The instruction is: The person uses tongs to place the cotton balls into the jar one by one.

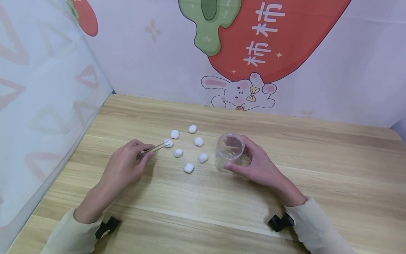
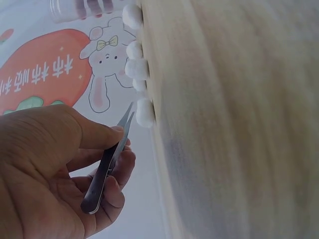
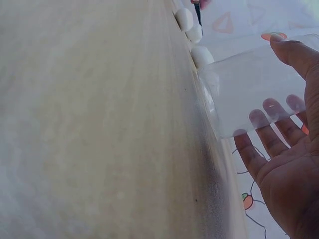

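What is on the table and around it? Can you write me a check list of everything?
Surface: wooden table, pale grain, with walls close behind and on the left.
Job's things: seven cotton balls lying loose on the wood; tweezers with tips at one ball; clear jar upright, nothing visible inside.
Clutter: nothing seen.
Hands: left hand pinches the tweezers; right hand holds the jar by its side.
Cables: nothing seen; black wrist mounts show at both sleeves.
Surroundings: back wall with cartoon rabbit under a big red fruit; left panel with faint triangles.
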Demonstrator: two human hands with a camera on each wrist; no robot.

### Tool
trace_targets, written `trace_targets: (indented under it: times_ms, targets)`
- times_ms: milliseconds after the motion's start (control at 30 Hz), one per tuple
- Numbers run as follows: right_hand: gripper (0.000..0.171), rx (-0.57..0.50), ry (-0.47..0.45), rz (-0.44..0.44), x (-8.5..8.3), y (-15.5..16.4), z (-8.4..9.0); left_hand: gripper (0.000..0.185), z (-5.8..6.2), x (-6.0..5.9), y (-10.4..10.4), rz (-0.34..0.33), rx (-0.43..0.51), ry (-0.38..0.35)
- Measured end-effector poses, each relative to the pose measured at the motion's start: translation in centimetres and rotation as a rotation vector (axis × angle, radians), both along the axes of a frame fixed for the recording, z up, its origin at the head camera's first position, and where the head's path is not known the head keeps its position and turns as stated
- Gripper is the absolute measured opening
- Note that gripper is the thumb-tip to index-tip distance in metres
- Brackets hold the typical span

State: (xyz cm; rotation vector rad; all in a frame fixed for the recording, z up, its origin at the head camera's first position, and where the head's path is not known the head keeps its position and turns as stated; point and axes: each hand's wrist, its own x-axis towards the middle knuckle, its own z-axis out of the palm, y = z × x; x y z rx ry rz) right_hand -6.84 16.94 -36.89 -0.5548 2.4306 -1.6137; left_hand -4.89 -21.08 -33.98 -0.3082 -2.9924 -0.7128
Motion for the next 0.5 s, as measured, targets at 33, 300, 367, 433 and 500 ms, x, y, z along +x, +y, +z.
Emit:
trace_targets:
  times_ms: [33,300,367,433,500]
  targets:
    - [0.076,0.001,-0.002,-0.001,0.02,0.01,0.02,0.024,0.00,0.01,0.02,0.002,0.000,-0.001]
    - [0.075,0.000,0.000,-0.004,-0.01,0.04,-0.04,0.028,-0.27,0.00,0.03,0.013,0.000,-0.012]
    - [0.075,-0.002,0.004,-0.003,-0.04,0.03,-0.12,0.028,-0.23,0.02,0.03,0.010,0.002,-0.019]
    - [0.075,-0.006,0.006,-0.002,-0.05,0.03,-0.20,0.028,-0.21,0.03,0.04,0.007,0.004,-0.020]
    - [0.075,-0.009,0.006,-0.002,-0.04,0.02,-0.24,0.027,-0.22,0.03,0.05,0.010,0.003,-0.022]
